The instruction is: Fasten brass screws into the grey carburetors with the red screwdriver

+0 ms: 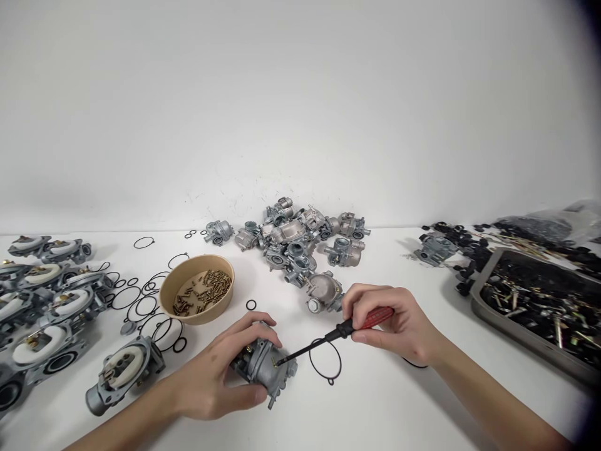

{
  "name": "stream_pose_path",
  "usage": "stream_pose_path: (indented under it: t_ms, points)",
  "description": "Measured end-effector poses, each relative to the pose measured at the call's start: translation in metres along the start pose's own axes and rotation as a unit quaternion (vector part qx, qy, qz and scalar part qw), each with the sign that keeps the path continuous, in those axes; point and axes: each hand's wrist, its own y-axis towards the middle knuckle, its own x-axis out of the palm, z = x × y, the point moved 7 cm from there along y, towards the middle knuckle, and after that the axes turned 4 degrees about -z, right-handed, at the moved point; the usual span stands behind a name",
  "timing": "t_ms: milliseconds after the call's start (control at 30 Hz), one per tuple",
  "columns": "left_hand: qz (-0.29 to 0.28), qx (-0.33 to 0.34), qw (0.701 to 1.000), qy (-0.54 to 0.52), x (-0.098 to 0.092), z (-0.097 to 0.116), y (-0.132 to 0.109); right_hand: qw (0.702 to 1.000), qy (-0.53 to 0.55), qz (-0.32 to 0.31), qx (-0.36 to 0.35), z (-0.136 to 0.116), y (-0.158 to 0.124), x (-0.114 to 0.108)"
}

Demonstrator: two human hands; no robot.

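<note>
My left hand [225, 369] grips a grey metal carburetor [267, 369] on the white table, thumb on the near side and fingers over the far side. In my right hand [389, 322] is a screwdriver [313, 346] with a red and black handle, fingers wrapped round it. Its dark shaft slants down to the left, and the tip meets the carburetor's bowl at a small brass-coloured screw. Just right of the carburetor lies a thin black rubber ring [325, 362] with a small loop.
A tan bowl [171, 307] holds many small brass screws. Several opened carburetors [124, 369] with white floats stand at left, near scattered black O-rings [145, 307]. Closed carburetors [288, 232] are heaped at the back. A metal tray [483, 300] of small parts sits at right.
</note>
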Motion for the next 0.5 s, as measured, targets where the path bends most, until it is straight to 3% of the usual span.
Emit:
stream_pose_path:
  t_ms: [500]
  points:
    - [0.048,-0.022,0.987,-0.150,0.0074,-0.0035,0.0058,1.000,-0.011,0.006,0.011,0.0021,-0.0006,-0.0014]
